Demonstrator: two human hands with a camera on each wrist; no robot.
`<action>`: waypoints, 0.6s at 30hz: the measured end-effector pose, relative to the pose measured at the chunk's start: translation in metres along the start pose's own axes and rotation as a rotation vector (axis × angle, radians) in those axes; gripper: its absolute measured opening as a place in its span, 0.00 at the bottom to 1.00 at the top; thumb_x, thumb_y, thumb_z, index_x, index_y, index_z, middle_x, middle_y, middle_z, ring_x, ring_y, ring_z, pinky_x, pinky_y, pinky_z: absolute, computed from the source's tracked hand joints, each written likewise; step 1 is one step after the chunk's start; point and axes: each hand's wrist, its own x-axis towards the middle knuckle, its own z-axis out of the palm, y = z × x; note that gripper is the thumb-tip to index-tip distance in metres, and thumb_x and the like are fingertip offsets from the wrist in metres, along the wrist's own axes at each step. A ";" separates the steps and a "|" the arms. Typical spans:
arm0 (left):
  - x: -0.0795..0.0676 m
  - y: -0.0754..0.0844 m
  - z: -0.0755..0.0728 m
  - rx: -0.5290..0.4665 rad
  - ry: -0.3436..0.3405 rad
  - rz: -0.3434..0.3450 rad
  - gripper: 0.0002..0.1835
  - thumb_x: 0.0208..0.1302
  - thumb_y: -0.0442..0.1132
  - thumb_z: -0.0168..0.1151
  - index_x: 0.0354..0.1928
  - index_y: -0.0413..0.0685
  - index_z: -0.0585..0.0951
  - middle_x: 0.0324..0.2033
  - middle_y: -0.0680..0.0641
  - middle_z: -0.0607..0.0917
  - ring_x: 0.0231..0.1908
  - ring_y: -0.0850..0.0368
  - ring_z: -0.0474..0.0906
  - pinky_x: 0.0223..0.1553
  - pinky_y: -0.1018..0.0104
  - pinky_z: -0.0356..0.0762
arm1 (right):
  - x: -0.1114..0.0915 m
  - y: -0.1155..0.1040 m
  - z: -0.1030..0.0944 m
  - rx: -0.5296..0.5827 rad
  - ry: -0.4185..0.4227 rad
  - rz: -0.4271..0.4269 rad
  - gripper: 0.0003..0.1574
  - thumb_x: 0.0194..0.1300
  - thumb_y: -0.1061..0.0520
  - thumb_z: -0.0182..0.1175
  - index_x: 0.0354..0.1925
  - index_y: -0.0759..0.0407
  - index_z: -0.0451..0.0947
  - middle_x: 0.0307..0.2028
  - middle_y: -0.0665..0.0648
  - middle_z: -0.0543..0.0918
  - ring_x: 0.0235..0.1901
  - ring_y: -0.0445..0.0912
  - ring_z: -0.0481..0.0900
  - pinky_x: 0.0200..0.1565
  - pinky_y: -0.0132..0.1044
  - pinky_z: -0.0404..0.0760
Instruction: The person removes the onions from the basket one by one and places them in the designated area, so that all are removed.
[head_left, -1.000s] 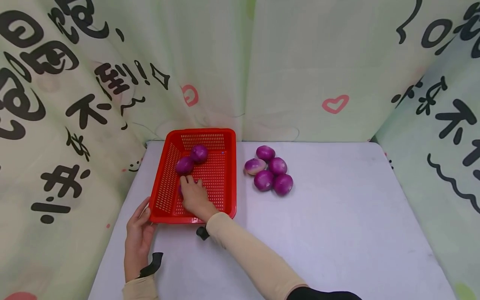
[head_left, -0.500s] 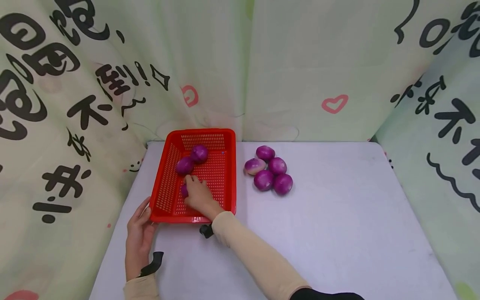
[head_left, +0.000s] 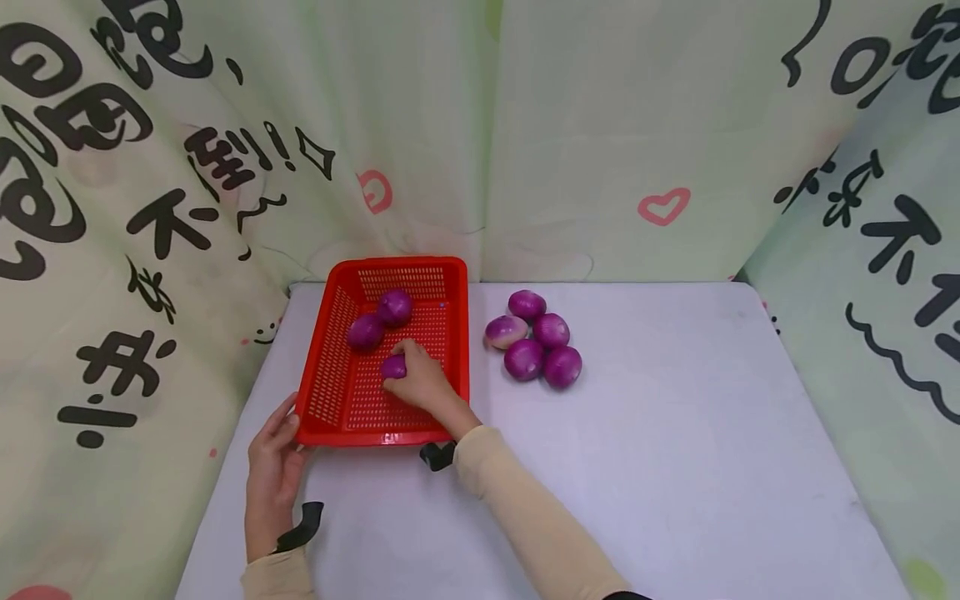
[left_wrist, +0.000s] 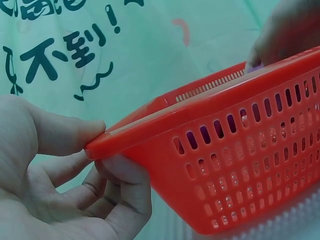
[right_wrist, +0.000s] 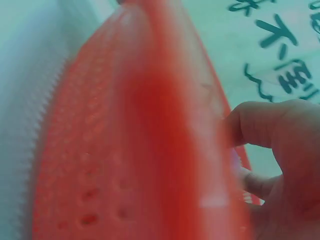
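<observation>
A red perforated plastic basket (head_left: 431,408) stands on the left part of the table. Its near left corner is pinched by my left hand (head_left: 273,479), thumb on top of the rim and fingers curled beneath, as the left wrist view shows up close. Inside the basket my right hand (head_left: 425,382) grips a purple onion (head_left: 393,367) between thumb and fingers. Two more purple onions, one (head_left: 366,332) at the left and another (head_left: 395,307) farther back, lie together in the basket. In the right wrist view the basket wall hides most of the gripped onion.
Several purple onions (head_left: 551,331) are bunched on the table (head_left: 675,433) just right of the basket; one of them, a paler onion (head_left: 506,332), sits nearest the basket. A printed curtain (head_left: 570,150) hangs behind and along both sides.
My right hand has shifted rightward inside the basket, bringing the onion in its grip from the left side toward the middle. The left hand keeps its hold on the corner.
</observation>
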 end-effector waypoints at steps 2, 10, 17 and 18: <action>0.000 0.001 0.000 0.018 0.006 -0.003 0.30 0.81 0.38 0.53 0.80 0.48 0.63 0.58 0.56 0.83 0.54 0.59 0.81 0.49 0.70 0.87 | -0.002 0.001 -0.006 0.043 -0.006 -0.001 0.32 0.68 0.55 0.69 0.65 0.55 0.69 0.62 0.60 0.78 0.59 0.54 0.81 0.61 0.50 0.85; 0.000 0.003 0.003 0.060 0.055 -0.042 0.31 0.80 0.40 0.54 0.81 0.49 0.62 0.60 0.56 0.80 0.56 0.60 0.80 0.50 0.71 0.87 | -0.010 0.002 -0.029 0.156 0.004 -0.033 0.33 0.69 0.56 0.66 0.68 0.55 0.67 0.66 0.62 0.76 0.61 0.57 0.80 0.62 0.53 0.84; -0.001 0.003 0.003 0.053 0.035 -0.028 0.31 0.80 0.40 0.54 0.81 0.49 0.62 0.59 0.57 0.81 0.55 0.60 0.81 0.50 0.71 0.87 | -0.016 -0.002 -0.048 0.243 0.029 -0.093 0.36 0.68 0.55 0.66 0.71 0.50 0.66 0.70 0.58 0.72 0.65 0.56 0.76 0.65 0.54 0.81; -0.002 0.003 0.003 0.052 0.030 -0.026 0.31 0.80 0.40 0.54 0.81 0.50 0.62 0.59 0.57 0.81 0.55 0.60 0.81 0.50 0.72 0.87 | -0.017 -0.002 -0.051 0.261 0.035 -0.109 0.37 0.68 0.55 0.66 0.71 0.49 0.66 0.70 0.58 0.72 0.65 0.56 0.75 0.66 0.54 0.81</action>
